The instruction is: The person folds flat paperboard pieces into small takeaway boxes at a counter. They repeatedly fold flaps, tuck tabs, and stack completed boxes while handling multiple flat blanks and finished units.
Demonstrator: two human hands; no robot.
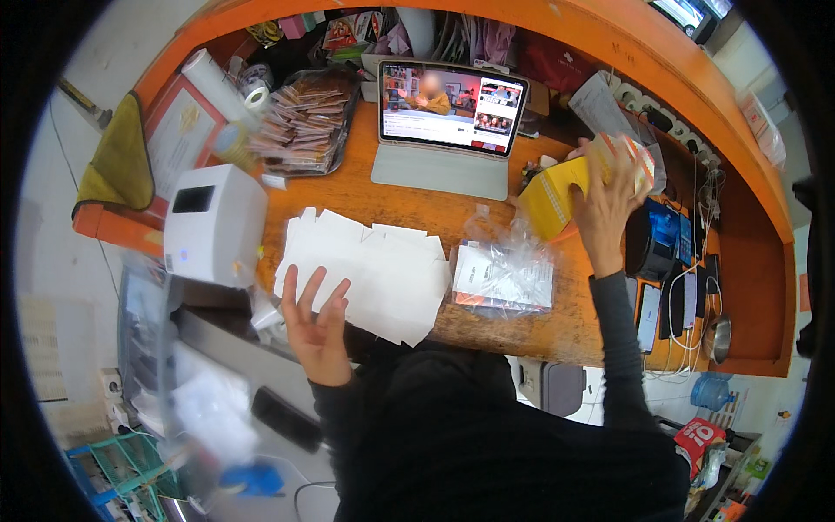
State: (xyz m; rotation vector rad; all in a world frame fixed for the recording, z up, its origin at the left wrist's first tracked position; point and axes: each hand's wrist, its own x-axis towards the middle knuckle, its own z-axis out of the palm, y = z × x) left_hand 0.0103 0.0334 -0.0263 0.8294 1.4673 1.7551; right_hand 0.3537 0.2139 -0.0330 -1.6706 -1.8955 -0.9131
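Note:
My left hand (318, 335) is open, palm up with fingers spread, at the near left edge of some white paper sheets (374, 270). The sheets lie unevenly stacked on the orange wooden desk. My right hand (607, 200) reaches to the back right, its fingers spread and partly blurred. It is over a yellow box (550, 198) and a red-and-white striped item (642, 161); whether it touches or grips either I cannot make out. Between my hands, clear plastic wrapping (513, 265) covers a small flat pack with a white printed face.
A tablet (452, 109) on a folding cover plays a video at the back. A white label printer (213, 224) stands at the left, near a tray of brown packets (304, 122). Phones (648, 317), cables and a metal bowl (718, 337) crowd the right side.

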